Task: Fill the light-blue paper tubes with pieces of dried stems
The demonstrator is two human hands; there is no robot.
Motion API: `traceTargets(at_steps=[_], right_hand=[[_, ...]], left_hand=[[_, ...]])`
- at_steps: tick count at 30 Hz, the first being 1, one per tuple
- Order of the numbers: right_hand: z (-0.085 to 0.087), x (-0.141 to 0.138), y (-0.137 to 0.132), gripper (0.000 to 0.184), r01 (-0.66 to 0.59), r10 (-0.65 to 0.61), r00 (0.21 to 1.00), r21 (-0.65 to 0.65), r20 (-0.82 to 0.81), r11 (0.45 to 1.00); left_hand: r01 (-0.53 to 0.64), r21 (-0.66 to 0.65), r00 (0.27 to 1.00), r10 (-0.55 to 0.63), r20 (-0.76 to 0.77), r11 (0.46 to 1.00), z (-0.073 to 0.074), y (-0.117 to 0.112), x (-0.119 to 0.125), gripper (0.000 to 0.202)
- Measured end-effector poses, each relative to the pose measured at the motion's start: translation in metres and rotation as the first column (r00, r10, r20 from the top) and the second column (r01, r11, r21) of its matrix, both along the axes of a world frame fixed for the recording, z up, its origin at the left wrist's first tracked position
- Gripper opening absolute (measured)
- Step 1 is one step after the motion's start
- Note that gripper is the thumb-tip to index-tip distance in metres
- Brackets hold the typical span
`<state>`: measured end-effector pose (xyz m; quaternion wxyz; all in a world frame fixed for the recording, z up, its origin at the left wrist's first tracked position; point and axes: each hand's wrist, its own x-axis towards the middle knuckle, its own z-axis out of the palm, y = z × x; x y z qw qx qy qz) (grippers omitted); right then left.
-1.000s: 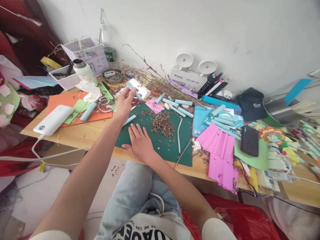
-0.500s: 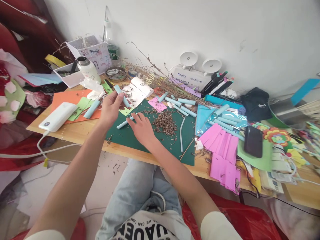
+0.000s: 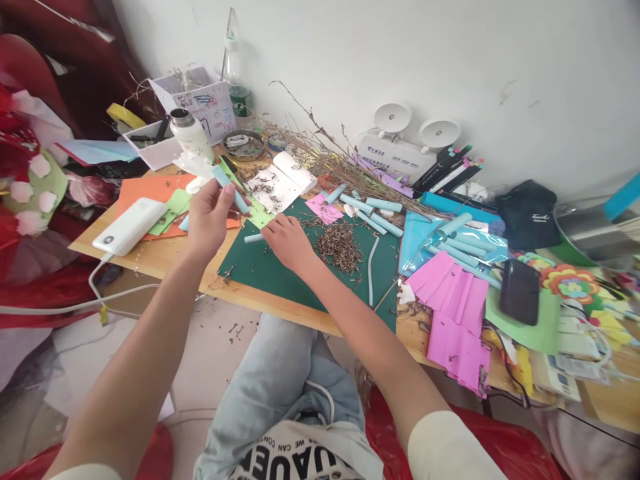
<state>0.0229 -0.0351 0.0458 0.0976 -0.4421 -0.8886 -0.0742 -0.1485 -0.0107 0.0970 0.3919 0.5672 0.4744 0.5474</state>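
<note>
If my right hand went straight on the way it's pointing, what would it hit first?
Past the blue roll at its fingertips, your right hand would probably meet the light green paper first, though depth is unclear.

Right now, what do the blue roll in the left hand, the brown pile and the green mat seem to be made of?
Blue roll: probably matte paper; its even, dull surface suggests it.
Brown pile: apparently dried plant bits, dull, loose and irregular.
Green mat: perhaps plastic or rubber; flat, uniform, matte.

bright, soft light, right edge blurred, stretched
</note>
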Motion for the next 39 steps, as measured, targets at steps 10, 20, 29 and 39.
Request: traceTargets(at_steps=[10,20,29,39], right_hand=[[-0.014,-0.024,0.009,0.033,0.282,-0.289,0.933,-0.061,-0.215,0.957],[-0.029,-0.056,-0.079,0.049,0.065,-0.111,0.972,-0.22,-0.205,0.973],[-0.01,0.001,-0.076,0.069,0.407,-0.448,0.876,-0.223,-0.178,0.886],[-0.028,-0.025,-0.107,0.071,0.121,-0.176,0.969,-0.287,-0.172,0.95]], left_hand=[[0.218,0.115,0.883,-0.145,-0.447,0.969,0.006,-0.004,0.032,0.022],[0.381,-0.005,0.841,-0.348,-0.415,0.925,-0.004,0.018,0.08,0.025],[0.232,0.017,0.945,-0.222,-0.24,0.973,-0.031,0.024,0.065,0.03],[0.225,0.049,0.952,-0.209,-0.222,0.973,-0.014,0.026,0.043,0.032]])
